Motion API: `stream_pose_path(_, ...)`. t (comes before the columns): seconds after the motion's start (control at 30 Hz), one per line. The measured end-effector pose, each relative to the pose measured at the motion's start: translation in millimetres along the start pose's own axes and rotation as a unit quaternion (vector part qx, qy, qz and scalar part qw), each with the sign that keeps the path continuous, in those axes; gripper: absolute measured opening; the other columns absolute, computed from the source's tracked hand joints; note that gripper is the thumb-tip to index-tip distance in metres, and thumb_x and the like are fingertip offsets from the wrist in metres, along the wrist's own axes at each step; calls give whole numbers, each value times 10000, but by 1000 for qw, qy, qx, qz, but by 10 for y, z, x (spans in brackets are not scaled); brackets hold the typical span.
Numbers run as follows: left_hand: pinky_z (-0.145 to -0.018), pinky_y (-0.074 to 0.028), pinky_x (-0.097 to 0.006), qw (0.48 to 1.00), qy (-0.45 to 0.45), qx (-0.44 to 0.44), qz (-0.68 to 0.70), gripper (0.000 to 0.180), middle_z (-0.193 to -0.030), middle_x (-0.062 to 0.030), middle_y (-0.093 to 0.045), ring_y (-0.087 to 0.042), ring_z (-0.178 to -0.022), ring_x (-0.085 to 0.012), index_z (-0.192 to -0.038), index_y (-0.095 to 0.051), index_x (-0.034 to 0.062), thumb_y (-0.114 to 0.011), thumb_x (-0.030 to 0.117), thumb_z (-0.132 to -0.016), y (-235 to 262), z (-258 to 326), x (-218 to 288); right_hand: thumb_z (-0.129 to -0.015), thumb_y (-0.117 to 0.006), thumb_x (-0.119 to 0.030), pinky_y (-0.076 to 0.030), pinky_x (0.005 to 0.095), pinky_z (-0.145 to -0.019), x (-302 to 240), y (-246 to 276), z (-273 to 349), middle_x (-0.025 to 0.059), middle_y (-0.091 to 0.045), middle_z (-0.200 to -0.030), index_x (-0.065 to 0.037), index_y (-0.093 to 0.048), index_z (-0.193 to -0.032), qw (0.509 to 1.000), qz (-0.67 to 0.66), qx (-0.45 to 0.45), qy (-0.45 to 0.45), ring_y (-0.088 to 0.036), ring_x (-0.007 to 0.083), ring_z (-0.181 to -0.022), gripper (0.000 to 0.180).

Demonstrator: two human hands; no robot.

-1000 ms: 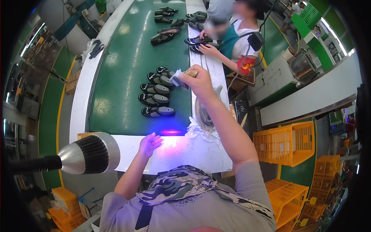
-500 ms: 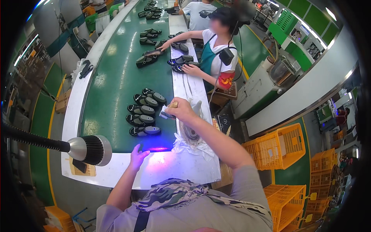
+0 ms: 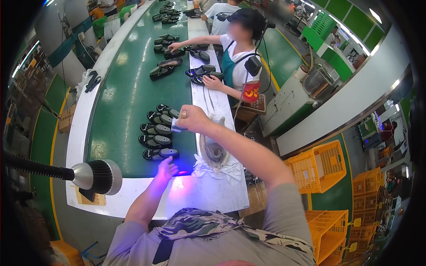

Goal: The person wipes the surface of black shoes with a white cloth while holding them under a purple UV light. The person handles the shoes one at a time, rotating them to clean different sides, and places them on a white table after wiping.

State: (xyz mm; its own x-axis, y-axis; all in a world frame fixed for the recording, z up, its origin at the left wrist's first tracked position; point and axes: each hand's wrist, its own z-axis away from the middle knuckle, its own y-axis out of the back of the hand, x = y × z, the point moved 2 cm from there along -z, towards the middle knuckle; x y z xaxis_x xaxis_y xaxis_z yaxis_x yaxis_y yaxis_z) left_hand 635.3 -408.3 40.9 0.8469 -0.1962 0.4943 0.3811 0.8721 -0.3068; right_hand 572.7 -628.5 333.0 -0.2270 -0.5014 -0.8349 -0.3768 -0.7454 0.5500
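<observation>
Currently, a small tan-handled tool (image 3: 183, 115) is gripped in the right hand (image 3: 194, 119), whose fingers are clamped around it, and a bit of whitish cloth (image 3: 176, 128) is seen beneath the fist. The tool is held above the right edge of the green belt (image 3: 116, 148), just beside a row of five black-and-grey shoes (image 3: 155, 129), which are laid side by side with their toes turned to the left. By the left hand (image 3: 165, 169), nothing is seen to be held: its fingers are loosely parted and it is placed just below the nearest shoe, though whether that shoe is touched cannot be told. The left hand is tinted by bluish-purple light, which is also cast on the white ledge (image 3: 213, 197) at the belt's near end. To the right, a rounded, film-covered object (image 3: 214, 151) is set on the ledge, with crumpled white cloth (image 3: 218, 174) gathered at its base. Farther up, black shoes (image 3: 200, 71) on the side ledge are touched by one hand of a co-worker (image 3: 248, 57), while the other is stretched over the belt. Orange crates (image 3: 317, 168) are stacked at the right.
</observation>
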Motion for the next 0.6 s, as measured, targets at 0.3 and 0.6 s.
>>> stream_pose_path(0.3,-775,-514,-314,721,-234,-565,-324,285,-928,-95,-673,-651,-846,-184,-1067,-668,0,-723,165,-841,-1721,2853,741,-697,-747,-175,-484,346,-524,578,-354,-379,117,-629,-641,-22,-593,-765,997,-60,41,-27,-618,203,-545,228)
stream_pose_path(0.6,-769,-485,-381,468,-261,-716,-446,464,-977,-178,-615,-611,-893,-337,-1196,-495,-21,-687,253,-873,-2451,3962,347,-729,-757,-121,-481,308,-515,609,-601,115,56,-621,-654,-27,-572,-754,993,-109,-5,-47,-599,134,-567,209)
